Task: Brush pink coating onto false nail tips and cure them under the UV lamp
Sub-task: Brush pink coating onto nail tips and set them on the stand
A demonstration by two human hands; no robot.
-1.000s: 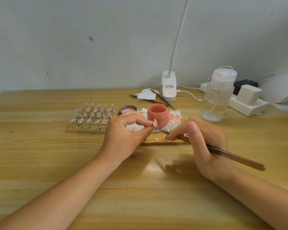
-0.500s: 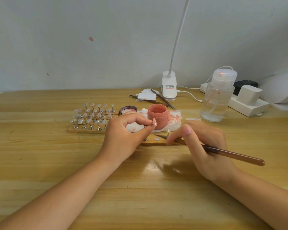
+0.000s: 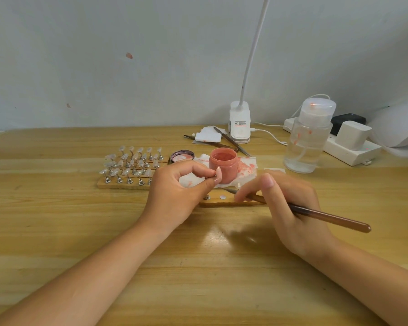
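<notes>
My left hand (image 3: 174,194) pinches a pale pink false nail tip (image 3: 218,174) between thumb and forefinger, just in front of the open pink coating jar (image 3: 223,165). My right hand (image 3: 290,208) grips a brown brush (image 3: 327,217), its bristle end (image 3: 229,190) pointing left toward the nail tip, a short gap below it. The jar's lid (image 3: 182,156) lies beside it. A wooden stand (image 3: 125,183) at the left carries several clear nail tips (image 3: 132,161) on metal pegs. The white UV lamp (image 3: 400,123) sits at the far right edge.
A stained white tissue (image 3: 245,169) lies under the jar. A clear pump bottle (image 3: 307,137), a white power strip (image 3: 353,149) with plugs, a clip-on desk lamp (image 3: 240,123) and tweezers (image 3: 231,141) with paper scraps stand along the back of the wooden table (image 3: 57,220).
My right hand and the brush have shifted slightly left, bringing the bristle end closer to the nail tip. My left hand has hardly moved.
</notes>
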